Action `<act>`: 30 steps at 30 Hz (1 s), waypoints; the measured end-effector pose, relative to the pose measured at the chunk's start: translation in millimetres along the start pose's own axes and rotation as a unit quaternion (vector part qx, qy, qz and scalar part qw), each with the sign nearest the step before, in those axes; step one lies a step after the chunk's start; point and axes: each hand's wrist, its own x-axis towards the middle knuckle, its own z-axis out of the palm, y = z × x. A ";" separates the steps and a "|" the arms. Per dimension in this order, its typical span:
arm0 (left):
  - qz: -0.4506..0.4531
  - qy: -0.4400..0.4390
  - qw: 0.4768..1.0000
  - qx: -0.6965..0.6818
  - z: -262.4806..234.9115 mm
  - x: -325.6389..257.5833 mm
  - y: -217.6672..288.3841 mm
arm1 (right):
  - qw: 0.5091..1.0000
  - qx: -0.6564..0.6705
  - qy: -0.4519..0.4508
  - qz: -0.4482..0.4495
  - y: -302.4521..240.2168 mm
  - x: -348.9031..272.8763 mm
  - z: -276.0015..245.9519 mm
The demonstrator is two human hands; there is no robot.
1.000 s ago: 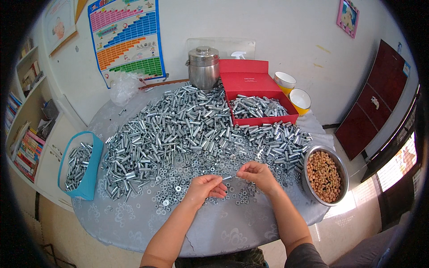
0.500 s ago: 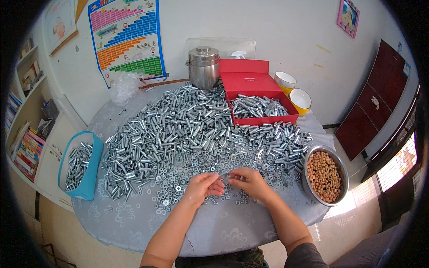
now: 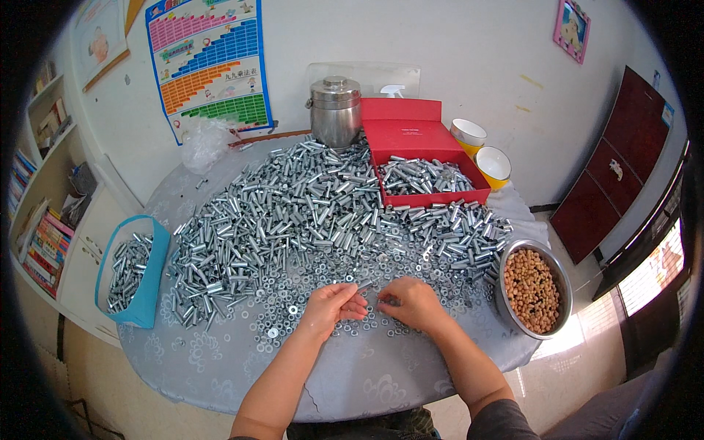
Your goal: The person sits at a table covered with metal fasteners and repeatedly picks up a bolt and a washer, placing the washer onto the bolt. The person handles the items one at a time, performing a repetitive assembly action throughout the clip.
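Note:
My left hand [image 3: 331, 306] pinches a short silver bolt [image 3: 361, 284] at its fingertips, just above the table's front middle. My right hand [image 3: 412, 302] lies next to it, fingers curled down among loose washers and nuts [image 3: 293, 308]; whether it holds one is hidden. A wide heap of silver bolts [image 3: 308, 213] covers the round table [image 3: 220, 367] behind both hands.
A blue bin [image 3: 147, 293] with bolts hangs at the table's left edge. A red box [image 3: 433, 196] holds more bolts at the back right, beside a steel pot [image 3: 336, 114] and two yellow cups [image 3: 493, 165]. A steel bowl of brown pellets [image 3: 532, 287] sits at right.
My right hand has moved left and down toward my left hand, onto the washers. My left hand has stayed in place with the bolt.

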 end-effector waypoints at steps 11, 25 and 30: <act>-0.011 -0.005 1.000 0.028 5.8 -1.5 1.8 | 0.958 0.261 0.116 0.023 -1.3 6.2 -7.1; 0.009 0.009 0.998 0.062 8.0 -0.7 -1.3 | 0.928 0.331 0.124 0.117 -2.4 3.7 6.6; 0.032 0.049 0.997 0.050 6.6 -1.6 0.4 | 0.928 0.336 0.014 0.159 5.3 1.2 0.7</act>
